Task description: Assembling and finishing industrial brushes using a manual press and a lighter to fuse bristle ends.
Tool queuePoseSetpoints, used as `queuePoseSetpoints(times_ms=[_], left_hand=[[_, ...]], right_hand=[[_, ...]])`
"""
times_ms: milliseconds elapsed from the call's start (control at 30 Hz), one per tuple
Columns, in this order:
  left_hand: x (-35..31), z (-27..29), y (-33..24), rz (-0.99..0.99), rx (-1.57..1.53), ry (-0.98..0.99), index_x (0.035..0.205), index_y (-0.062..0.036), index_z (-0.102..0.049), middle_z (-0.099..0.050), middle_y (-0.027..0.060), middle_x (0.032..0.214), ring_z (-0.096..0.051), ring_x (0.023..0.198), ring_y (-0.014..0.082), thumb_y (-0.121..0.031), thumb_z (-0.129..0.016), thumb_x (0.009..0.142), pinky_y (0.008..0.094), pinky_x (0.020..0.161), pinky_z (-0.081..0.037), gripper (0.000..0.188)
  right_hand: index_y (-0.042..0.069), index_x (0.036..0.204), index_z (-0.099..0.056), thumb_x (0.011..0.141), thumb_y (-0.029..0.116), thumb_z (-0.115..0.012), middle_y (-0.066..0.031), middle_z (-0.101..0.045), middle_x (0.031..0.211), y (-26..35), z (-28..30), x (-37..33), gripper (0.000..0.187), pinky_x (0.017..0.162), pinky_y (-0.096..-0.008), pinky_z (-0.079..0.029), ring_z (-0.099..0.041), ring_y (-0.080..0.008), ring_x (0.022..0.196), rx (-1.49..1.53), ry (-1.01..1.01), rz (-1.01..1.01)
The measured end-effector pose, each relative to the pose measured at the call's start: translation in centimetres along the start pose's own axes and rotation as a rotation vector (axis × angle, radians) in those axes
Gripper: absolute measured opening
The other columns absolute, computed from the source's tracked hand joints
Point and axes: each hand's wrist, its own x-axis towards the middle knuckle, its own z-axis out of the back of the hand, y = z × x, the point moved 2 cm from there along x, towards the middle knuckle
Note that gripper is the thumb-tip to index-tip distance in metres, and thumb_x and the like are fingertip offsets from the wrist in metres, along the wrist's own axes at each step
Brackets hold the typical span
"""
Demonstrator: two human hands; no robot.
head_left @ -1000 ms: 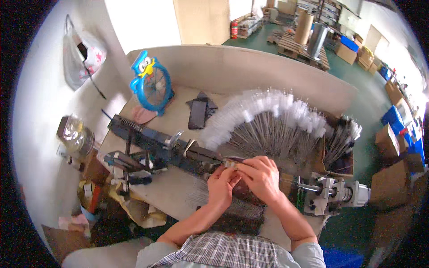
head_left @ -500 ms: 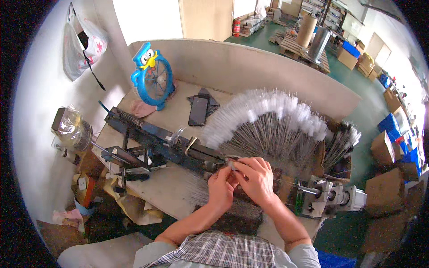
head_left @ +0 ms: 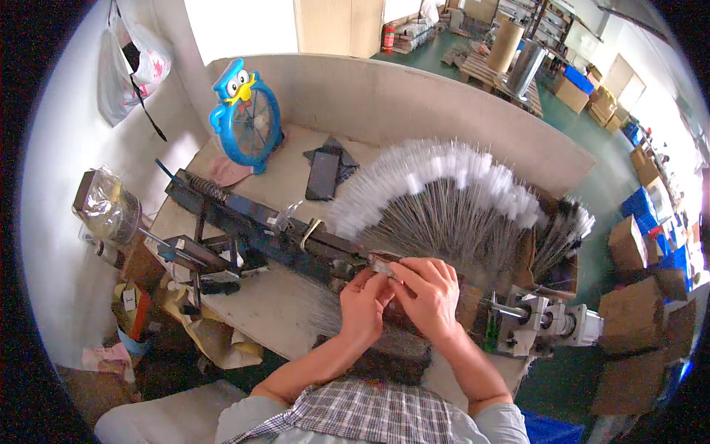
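My left hand (head_left: 362,305) and my right hand (head_left: 430,294) meet at the lower right end of a long dark metal machine (head_left: 255,222). Both have their fingers bent and pinched close together. A small whitish piece (head_left: 383,267) shows at the fingertips, against the machine's end; its kind is too small to tell. What lies between the left fingers is hidden. Just beyond my hands spreads a big fan of thin wire brushes (head_left: 444,200) with white bristle tips. Loose thin wires (head_left: 319,307) lie to the left of my left wrist.
A shaft unit in a metal mount (head_left: 551,322) stands at the right. Darker brushes (head_left: 566,233) fill a box beside the fan. A phone (head_left: 323,176) and a blue duck-shaped fan (head_left: 251,122) sit farther back, before a low partition (head_left: 414,92). Cartons (head_left: 632,314) stand beyond the table.
The view has shifted slightly, so the scene sits a little higher and to the left. My hands stay together at the machine's end, and the whitish piece shows more plainly.
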Motion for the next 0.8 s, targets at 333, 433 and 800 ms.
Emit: queuePoseSetpoints(times_ms=[333, 433, 800], left_hand=[[0.3, 0.3, 0.3, 0.015, 0.008, -0.010, 0.095, -0.0004, -0.058, -0.061, 0.0068, 0.091, -0.060, 0.080, 0.0137, -0.006, -0.055, 0.085, 0.0271, 0.073, -0.050, 0.011], [0.1, 0.4, 0.1, 0.025, -0.071, -0.022, 0.094, 0.0000, -0.058, -0.061, 0.0076, 0.091, -0.060, 0.080, 0.0147, -0.008, -0.055, 0.085, 0.0281, 0.073, -0.050, 0.012], [0.0, 0.0, -0.1, 0.018, -0.051, 0.002, 0.097, 0.0001, -0.057, -0.061, 0.0080, 0.093, -0.060, 0.082, 0.0159, -0.009, -0.050, 0.088, 0.0291, 0.074, -0.050, 0.014]], right_hand=[[0.012, 0.088, -0.069, 0.066, 0.016, -0.072, -0.0009, -0.063, 0.091, -0.2, 0.5, 0.1, 0.023, 0.077, -0.0349, -0.043, -0.058, -0.0207, 0.084, 0.055, -0.015, 0.017], [0.012, 0.089, -0.068, 0.065, 0.016, -0.072, -0.0012, -0.063, 0.092, 0.0, 0.3, 0.4, 0.024, 0.076, -0.0346, -0.043, -0.059, -0.0209, 0.084, 0.079, -0.014, 0.029], [0.016, 0.090, -0.067, 0.068, 0.016, -0.069, 0.0005, -0.062, 0.093, 0.0, -0.5, 0.5, 0.022, 0.078, -0.0361, -0.043, -0.059, -0.0200, 0.087, 0.093, 0.018, 0.014]])
